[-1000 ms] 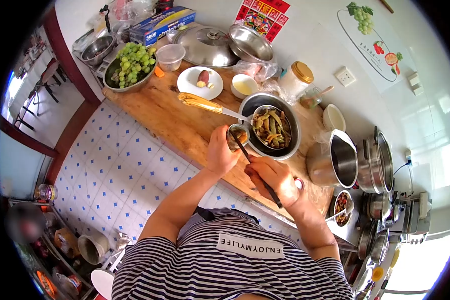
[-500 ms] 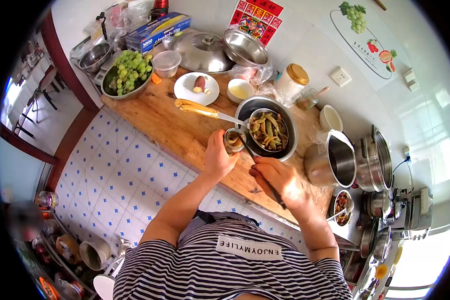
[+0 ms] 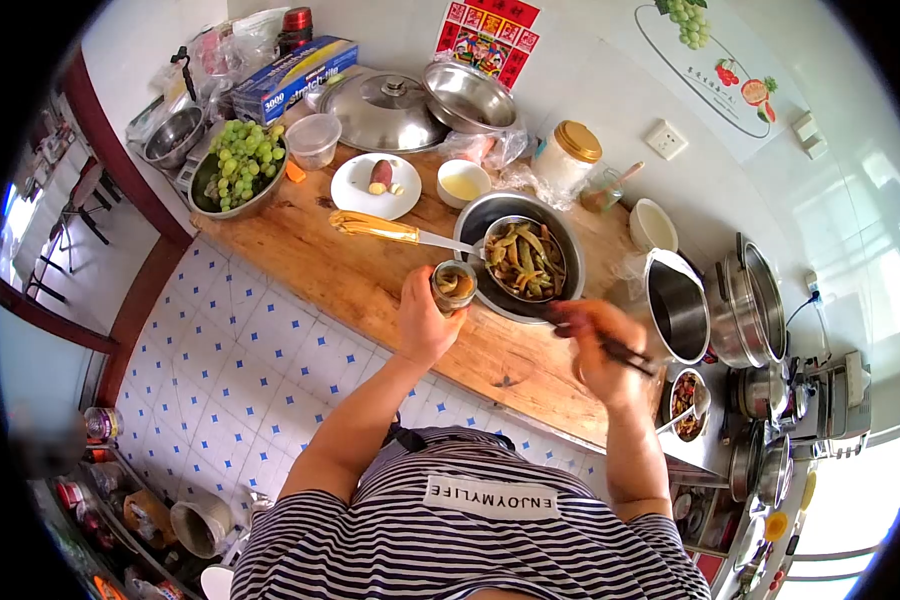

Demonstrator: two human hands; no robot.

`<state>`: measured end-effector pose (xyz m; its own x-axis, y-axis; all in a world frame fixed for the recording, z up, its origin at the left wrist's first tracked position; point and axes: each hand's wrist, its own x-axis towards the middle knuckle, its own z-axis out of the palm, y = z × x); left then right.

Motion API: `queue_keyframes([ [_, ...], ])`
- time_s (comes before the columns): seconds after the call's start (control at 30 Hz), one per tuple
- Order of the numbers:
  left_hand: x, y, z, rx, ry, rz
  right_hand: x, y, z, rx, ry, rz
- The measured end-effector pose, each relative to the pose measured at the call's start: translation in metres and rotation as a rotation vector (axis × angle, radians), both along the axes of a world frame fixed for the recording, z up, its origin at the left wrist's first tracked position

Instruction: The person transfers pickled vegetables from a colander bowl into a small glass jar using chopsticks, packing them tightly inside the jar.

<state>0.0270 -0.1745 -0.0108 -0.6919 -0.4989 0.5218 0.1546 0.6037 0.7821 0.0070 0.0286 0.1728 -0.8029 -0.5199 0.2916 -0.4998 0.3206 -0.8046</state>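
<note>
My left hand (image 3: pixel 428 322) is wrapped round a small open glass jar (image 3: pixel 454 285) that has brownish-yellow pieces inside. A pair of dark chopsticks (image 3: pixel 625 353) is in my right hand (image 3: pixel 608 345), which is slightly blurred. Their front ends reach toward the lower rim of a steel bowl (image 3: pixel 576 252); the tips are hard to make out. In that bowl rests a metal strainer or ladle with a golden handle (image 3: pixel 375 226), filled with green-brown vegetable strips (image 3: pixel 526 262). The jar is just left of the bowl's rim.
Behind stand a white plate (image 3: pixel 350 200) with a reddish bulb and pale cloves, a small bowl of yellowish liquid (image 3: pixel 463 183), grapes in a bowl (image 3: pixel 240 165), a domed lid (image 3: pixel 380 110) and a gold-lidded jar (image 3: pixel 568 155). Steel pots (image 3: pixel 675 310) stand at the right.
My right hand has swung right with the chopsticks, away from the jar mouth to the bowl's lower right. The jar stays in my left hand. The whole view has shifted slightly.
</note>
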Motion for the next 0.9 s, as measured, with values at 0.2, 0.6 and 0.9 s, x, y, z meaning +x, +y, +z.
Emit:
queue_keyframes([
  [0.2,0.0,0.0,0.006,-0.015,-0.029,0.015,-0.093,0.02,-0.077,-0.403,-0.22,-0.404],
  [0.6,0.001,0.001,0.006,0.004,-0.041,0.021,-0.086,0.007,-0.103,-0.154,-0.081,-0.315],
  [0.9,0.002,0.002,0.007,0.019,-0.052,0.019,-0.105,0.032,-0.076,-0.615,-0.257,-0.452],
])
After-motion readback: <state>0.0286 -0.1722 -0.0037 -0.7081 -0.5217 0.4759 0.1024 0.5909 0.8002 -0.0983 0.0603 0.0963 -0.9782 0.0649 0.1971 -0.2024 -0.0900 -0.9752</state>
